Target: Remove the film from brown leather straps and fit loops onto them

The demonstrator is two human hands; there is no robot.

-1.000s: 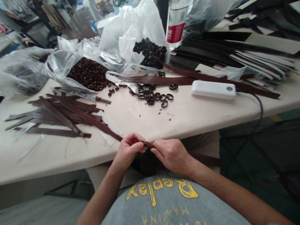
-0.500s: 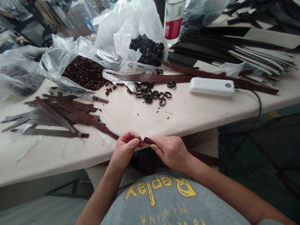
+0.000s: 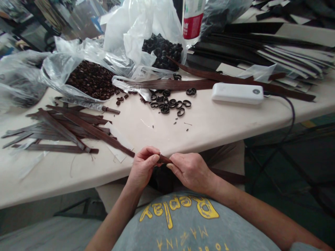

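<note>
Over the table's front edge, a brown leather strap [image 3: 164, 159] spans the short gap between my two hands. My right hand [image 3: 192, 170] is closed around it, thumb underneath, and a brown length shows beyond the wrist below the table edge. My left hand [image 3: 145, 165] pinches at the strap's tip between thumb and forefinger; the small dark piece in those fingers is mostly hidden. Just left of that hand lies the end of another brown strap [image 3: 123, 148], part of a pile of brown straps [image 3: 62, 129].
Black leather loops [image 3: 171, 103] lie mid-table. Behind them are an open bag of small brown loops [image 3: 90, 80] and a bag of black loops [image 3: 162, 52]. A white power bank [image 3: 237, 93] with a cable sits right, near stacked black strips [image 3: 235, 48]. A red-labelled bottle [image 3: 193, 22] stands behind.
My left fingers have come onto the strap's tip, where a small dark piece was held just short of it. My right hand keeps its grip. The camera view has shifted slightly.
</note>
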